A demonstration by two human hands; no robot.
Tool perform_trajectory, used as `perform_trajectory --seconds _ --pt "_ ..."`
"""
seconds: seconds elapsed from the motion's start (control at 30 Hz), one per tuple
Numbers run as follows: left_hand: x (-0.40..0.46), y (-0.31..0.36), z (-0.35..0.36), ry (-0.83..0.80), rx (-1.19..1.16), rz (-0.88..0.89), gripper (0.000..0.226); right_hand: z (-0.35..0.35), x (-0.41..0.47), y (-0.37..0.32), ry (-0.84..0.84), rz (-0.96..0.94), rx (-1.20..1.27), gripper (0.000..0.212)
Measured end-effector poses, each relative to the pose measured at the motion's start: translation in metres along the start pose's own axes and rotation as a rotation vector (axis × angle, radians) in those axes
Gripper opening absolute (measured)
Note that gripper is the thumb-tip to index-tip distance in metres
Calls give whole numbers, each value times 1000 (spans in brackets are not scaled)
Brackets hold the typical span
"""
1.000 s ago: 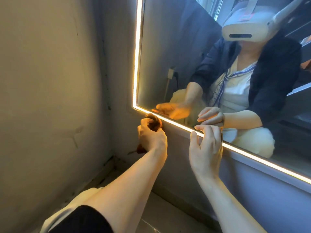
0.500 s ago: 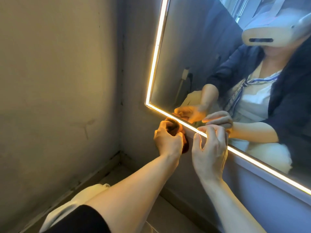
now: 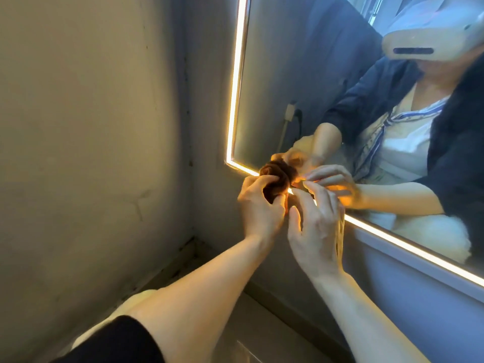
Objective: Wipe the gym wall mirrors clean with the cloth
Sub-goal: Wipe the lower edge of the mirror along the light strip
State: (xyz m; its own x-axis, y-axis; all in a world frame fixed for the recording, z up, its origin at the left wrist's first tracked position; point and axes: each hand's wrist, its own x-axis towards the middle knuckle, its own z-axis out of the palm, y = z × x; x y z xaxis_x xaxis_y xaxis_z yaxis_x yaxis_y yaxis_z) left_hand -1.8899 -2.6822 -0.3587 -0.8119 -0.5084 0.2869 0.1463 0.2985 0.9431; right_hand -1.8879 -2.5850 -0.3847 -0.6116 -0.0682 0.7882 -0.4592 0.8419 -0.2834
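Note:
A wall mirror with a glowing light strip along its left and bottom edges fills the upper right. My left hand grips a bunched brown cloth against the mirror's bottom edge, just right of its lower-left corner. My right hand is right beside it, fingers curled, fingertips touching the lit strip and the cloth's right side. Whether it pinches the cloth is unclear. Both hands and the person are reflected in the glass.
A stained beige side wall meets the mirror wall in a corner at left. A grey wall panel runs under the mirror. The floor lies below my forearms, with my pale knee at bottom left.
My left hand has lifted the cloth from below the strip onto the mirror's bottom edge. My right hand has closed in to touch it. The view has swung left and nearer.

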Motion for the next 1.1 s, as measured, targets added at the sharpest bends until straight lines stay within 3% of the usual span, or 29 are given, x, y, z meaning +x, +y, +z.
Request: perform_trajectory --seconds 0.07,0.2,0.27,0.37,0.47,0.5,0.63,0.7,0.77,0.83,0.87,0.93,1.03,1.1 --pt "-3 -3 -3 -64 -36 43 25 -1 2 -4 40 -10 -2 21" --pt "34 4 -13 247 -108 40 26 -3 5 -7 46 10 16 23" --pt "44 7 -15 279 -67 62 32 -4 4 -6 28 -1 15 23" --pt "35 -1 -10 135 55 112 37 -4 1 -3 3 -21 -1 24" --pt "24 -5 -11 -109 26 134 27 -5 1 -1 -8 -37 -3 22" --pt "25 -4 -14 -102 11 128 25 -5 1 0 -8 -44 -6 21" --pt "48 -11 -25 266 31 174 27 -3 4 -4 67 -58 -10 15" --pt "62 -27 -28 215 129 217 31 2 11 -7 81 -77 -16 15" --pt "71 -56 -36 156 241 96 28 7 12 -11 58 -102 -42 17" --pt "77 -75 -49 170 281 -168 23 12 8 -14 52 -98 -40 19" --pt "79 -79 -54 193 287 -215 21 14 7 -17 44 -97 -38 20" --pt "81 -69 -56 239 241 -6 17 19 5 -21 37 -95 -26 22" --pt "76 -44 -53 156 176 370 24 23 6 -28 29 -104 -2 20" --pt "74 -47 -53 71 168 280 27 26 4 -33 10 -112 16 22"
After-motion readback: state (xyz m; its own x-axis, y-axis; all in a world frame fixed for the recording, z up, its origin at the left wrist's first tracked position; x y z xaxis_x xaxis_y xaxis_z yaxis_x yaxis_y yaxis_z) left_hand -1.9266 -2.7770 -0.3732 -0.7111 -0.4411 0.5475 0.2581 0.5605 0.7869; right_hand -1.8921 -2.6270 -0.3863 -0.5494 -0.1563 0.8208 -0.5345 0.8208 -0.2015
